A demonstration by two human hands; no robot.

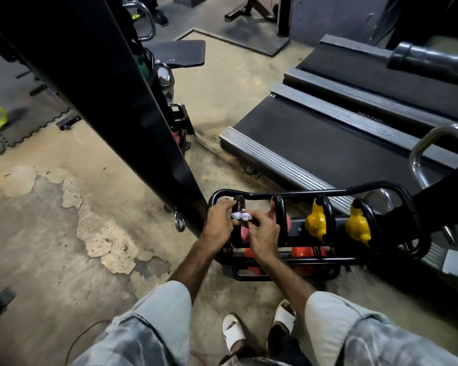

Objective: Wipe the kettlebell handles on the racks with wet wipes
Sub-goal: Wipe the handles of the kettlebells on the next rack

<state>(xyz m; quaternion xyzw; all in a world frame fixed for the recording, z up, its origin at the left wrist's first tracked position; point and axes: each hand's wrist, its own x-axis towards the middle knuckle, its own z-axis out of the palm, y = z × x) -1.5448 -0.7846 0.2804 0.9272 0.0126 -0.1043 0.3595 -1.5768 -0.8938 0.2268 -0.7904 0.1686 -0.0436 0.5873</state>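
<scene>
While the left hand (218, 225) grips the pink kettlebell's handle (239, 204), the right hand (263, 231) pinches a wet wipe (240, 216) against it.

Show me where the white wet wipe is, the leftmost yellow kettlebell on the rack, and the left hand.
white wet wipe (239, 215): head view, on its crumpled middle between both hands.
leftmost yellow kettlebell (314, 223): head view, on its round yellow body.
left hand (218, 225): head view, on the back of the hand.
</scene>
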